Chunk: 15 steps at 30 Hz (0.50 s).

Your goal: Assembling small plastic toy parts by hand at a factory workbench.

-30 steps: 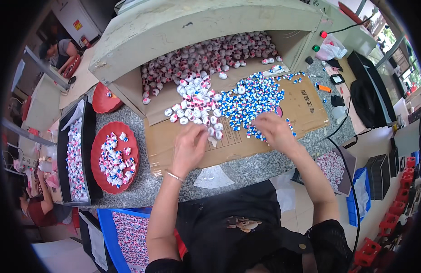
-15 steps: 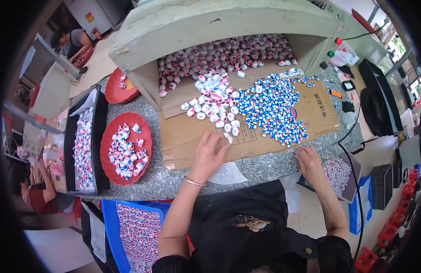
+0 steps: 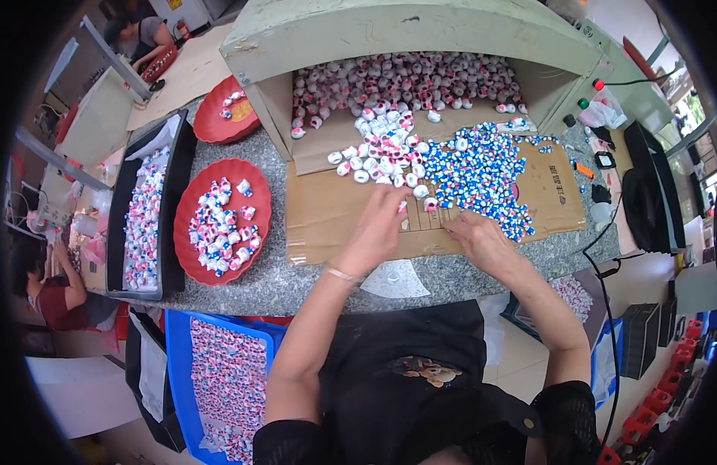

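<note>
Grip loose, both hands: right hand (image 3: 482,242) back on cardboard (image 3: 327,213); left hand (image 3: 378,229) nearer caps (image 3: 382,147).

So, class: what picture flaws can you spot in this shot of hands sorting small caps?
Head view: fisheye bends the cardboard sheet and green hopper edges; a black rim hides the corners; light is even, soft, without glare; the left hand and right hand look sharp.
</note>
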{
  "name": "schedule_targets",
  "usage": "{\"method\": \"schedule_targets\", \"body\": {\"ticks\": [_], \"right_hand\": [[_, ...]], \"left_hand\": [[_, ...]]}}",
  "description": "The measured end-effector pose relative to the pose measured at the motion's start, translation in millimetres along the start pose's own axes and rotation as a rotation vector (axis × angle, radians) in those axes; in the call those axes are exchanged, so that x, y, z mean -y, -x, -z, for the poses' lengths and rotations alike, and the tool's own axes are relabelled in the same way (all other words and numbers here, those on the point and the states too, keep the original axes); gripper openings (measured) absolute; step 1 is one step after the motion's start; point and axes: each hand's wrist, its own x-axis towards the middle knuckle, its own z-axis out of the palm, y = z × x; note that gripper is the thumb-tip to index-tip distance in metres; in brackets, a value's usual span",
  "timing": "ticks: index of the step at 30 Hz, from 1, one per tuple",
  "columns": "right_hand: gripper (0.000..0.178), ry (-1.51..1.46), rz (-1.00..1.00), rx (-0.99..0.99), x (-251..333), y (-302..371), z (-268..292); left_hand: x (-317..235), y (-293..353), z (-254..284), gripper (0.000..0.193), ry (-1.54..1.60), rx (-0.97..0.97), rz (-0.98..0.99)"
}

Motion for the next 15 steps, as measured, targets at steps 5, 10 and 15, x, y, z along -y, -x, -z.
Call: {"method": "schedule_targets", "body": {"ticks": [5, 10, 15], "right_hand": [[0.011, -0.15, -0.12, -0.008, -1, 2, 3], [0.012, -0.01, -0.018, 0.061, 5, -11, -4], [0.011, -0.024, -0.086, 0.126, 5, -16, 5]], "left_hand": [[1, 64, 29, 0.025, 1.018, 0.002, 0.385], [-6, 106, 19, 0.032, 1.346, -0.026, 0.439], [-12, 116, 11, 0.035, 1.395, -0.106, 0.43]]}}
